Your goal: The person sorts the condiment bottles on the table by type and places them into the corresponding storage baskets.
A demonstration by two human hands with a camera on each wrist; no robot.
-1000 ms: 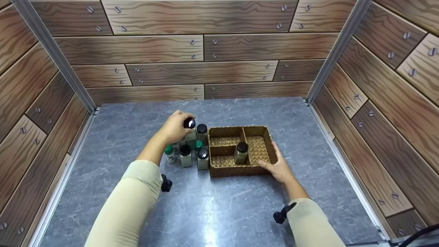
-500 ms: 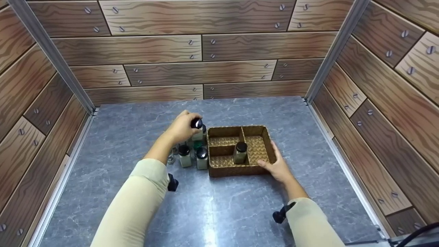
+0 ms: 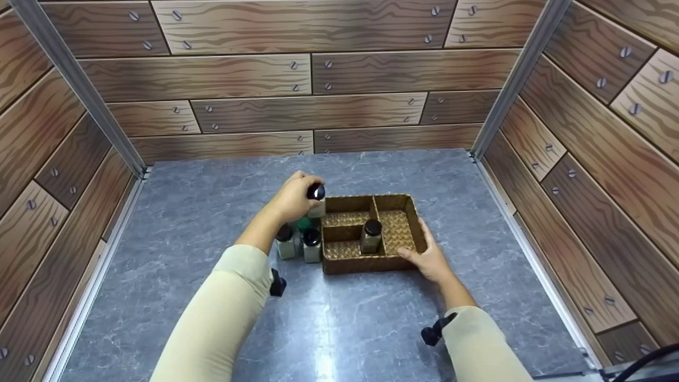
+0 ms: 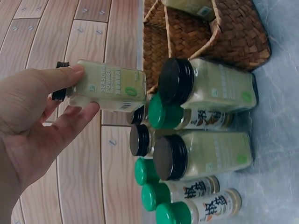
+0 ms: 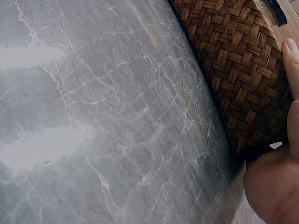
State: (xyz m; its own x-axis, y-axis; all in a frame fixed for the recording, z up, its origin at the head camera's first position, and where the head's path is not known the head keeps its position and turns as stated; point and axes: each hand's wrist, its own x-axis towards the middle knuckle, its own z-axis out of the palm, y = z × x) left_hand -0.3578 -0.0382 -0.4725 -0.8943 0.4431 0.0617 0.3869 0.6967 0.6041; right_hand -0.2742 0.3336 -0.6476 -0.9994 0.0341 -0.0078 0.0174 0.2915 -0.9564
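My left hand (image 3: 294,199) pinches a clear square seasoning jar (image 4: 110,86) near its black lid. It holds the jar above the other jars, beside the left wall of a brown woven basket (image 3: 366,265). The right front corner of that basket is in the grip of my right hand (image 3: 432,261), thumb over the front rim and fingers along the right side. One black-lidded jar (image 3: 371,237) stands in the front left compartment against the divider. Left of the basket, two more pale jars (image 4: 224,86) with black lids stand in the foreground of the left wrist view.
Several green-capped shakers (image 4: 174,213) stand among the jars, partly hidden by my left arm in the head view. Wood-patterned walls (image 3: 313,74) enclose the grey marbled table (image 3: 339,329) at the back and sides. A black cable (image 3: 644,362) lies at the lower right.
My left hand has carried the seasoning jar to the right, toward the basket's left wall. Its arm now covers more of the shakers. The right hand and basket have stayed put.
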